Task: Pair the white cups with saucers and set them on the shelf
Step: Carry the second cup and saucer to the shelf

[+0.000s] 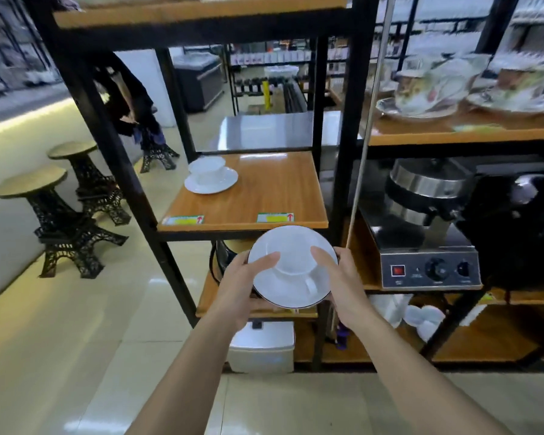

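A white cup (pixel 292 259) sits on a white saucer (pixel 275 293) that I hold in the air just below the front edge of the wooden shelf (pixel 264 196). My left hand (pixel 242 277) grips the saucer's left rim, thumb resting on the cup's edge. My right hand (pixel 339 277) grips the right rim the same way. The cup's handle points toward me. A second white cup (pixel 207 169) stands on its saucer (pixel 201 187) at the shelf's back left.
Black metal uprights (pixel 120 152) frame the shelf. A steel appliance with knobs (pixel 431 246) stands on the right shelf, patterned cups and saucers (pixel 421 95) above it. Two black stools (pixel 60 215) stand on the tiled floor at left. A white box (pixel 261 346) sits below.
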`<state>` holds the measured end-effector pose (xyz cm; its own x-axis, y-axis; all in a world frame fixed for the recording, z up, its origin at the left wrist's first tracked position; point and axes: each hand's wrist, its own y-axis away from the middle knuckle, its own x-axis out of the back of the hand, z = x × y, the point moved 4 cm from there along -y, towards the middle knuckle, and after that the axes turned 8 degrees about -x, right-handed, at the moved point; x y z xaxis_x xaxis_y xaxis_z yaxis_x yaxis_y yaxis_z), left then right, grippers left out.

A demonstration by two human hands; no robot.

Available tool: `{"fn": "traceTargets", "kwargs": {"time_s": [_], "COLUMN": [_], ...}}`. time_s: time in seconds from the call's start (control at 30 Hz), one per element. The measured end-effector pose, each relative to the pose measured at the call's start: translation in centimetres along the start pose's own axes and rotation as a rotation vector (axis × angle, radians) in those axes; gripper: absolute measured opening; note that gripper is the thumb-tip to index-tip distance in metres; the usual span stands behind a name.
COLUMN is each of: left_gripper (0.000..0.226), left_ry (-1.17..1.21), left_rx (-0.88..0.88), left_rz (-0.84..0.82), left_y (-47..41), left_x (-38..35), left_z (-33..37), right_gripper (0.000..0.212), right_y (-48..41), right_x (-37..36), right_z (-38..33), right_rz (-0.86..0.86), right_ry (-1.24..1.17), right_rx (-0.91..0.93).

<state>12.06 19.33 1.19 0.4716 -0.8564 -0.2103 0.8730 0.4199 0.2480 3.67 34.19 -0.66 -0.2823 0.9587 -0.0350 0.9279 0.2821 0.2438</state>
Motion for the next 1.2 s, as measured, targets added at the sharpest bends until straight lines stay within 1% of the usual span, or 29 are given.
{"fn": "traceTargets", "kwargs": {"time_s": [0.07,0.2,0.43,0.53,0.6,0.67,0.73,0.83,0.97,1.1,1.2], "left_gripper": [0.052,0.068,0.049,0.046,0.043,0.047,0.050,0.040,0.031,0.021,0.022], "left_ry": [-0.019,-0.063,-0.046,-0.052,-0.055,-0.065,-0.071,-0.090,-0.120,-0.154,-0.166], "left_rx": [-0.028,-0.055,-0.065,-0.072,-0.064,-0.065,-0.070,-0.078,-0.043,-0.088,-0.058], "left_rz": [0.027,0.102,0.090,0.069,0.044,0.009,-0.023,-0.018,-0.004,0.027,0.040], "left_y": [-2.2,-6.3,-14.7,-18.9,-21.5,-24.0,-26.1,-28.8,-31.4,-33.4,-34.4], "left_x": [0.1,0.4,1.2,1.3,1.3,1.3,1.3,1.2,0.6,0.5,0.6], "left_z": [0.9,2.6,4.6,5.9,6.7,7.6,8.4,9.3,9.6,9.7,9.4], "right_gripper": [0.044,0.042,0.053,0.046,0.048,0.050,0.057,0.066,0.067,0.062,0.059], "right_y": [-2.4,-6.5,-13.6,-17.1,-19.0,-20.6,-22.3,-25.0,-27.3,-28.9,-29.5], "right_x": [-0.6,-2.3,-4.8,-5.6,-6.0,-6.6,-7.2,-7.6,-7.5,-7.6,-7.7], "right_z": [-0.7,-1.7,-4.1,-5.3,-6.1,-6.9,-7.6,-8.6,-9.4,-9.2,-9.1], "right_rz": [0.015,-0.001,0.040,0.086,0.119,0.143,0.178,0.243,0.290,0.318,0.346], "right_ry": [0.005,0.029,-0.060,-0.066,-0.069,-0.035,-0.004,0.049,0.096,0.182,0.270], "right_rx": [0.006,0.013,-0.021,-0.033,-0.037,-0.039,-0.064,-0.093,-0.093,-0.105,-0.113]}}
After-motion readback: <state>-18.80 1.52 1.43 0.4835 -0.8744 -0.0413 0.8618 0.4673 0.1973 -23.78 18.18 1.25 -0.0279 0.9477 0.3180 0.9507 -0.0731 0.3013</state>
